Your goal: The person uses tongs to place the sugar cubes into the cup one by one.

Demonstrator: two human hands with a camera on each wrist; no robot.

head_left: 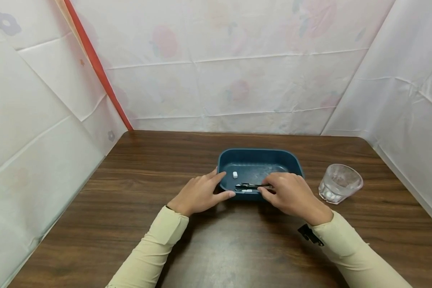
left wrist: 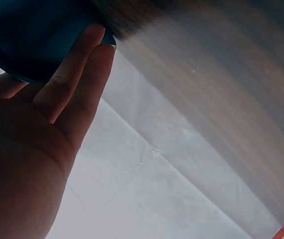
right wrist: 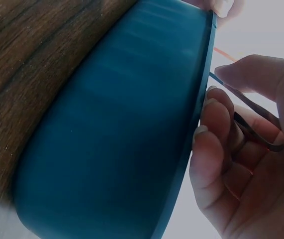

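Observation:
A dark blue rectangular basin [head_left: 260, 151] rests on the table. My left hand [head_left: 198, 195] holds its near left corner, thumb at the front rim and index finger over the side; in the left wrist view its fingers [left wrist: 84, 84] lie along the basin's outside. In my right hand [head_left: 291, 196] are slim black tongs [head_left: 250, 185], pinched between thumb and fingers, their tips low inside the basin near the front wall. The right wrist view shows the tongs' bent back end [right wrist: 276, 147]. One white cube [head_left: 235, 175] lies on the basin floor. White pieces [head_left: 247, 191] show by the front rim.
To the right of the basin stands a clear glass [head_left: 341, 182], with white pieces at its bottom. The brown wooden table [head_left: 137, 172] is bordered by white printed sheets [head_left: 201, 80] at the back and both sides.

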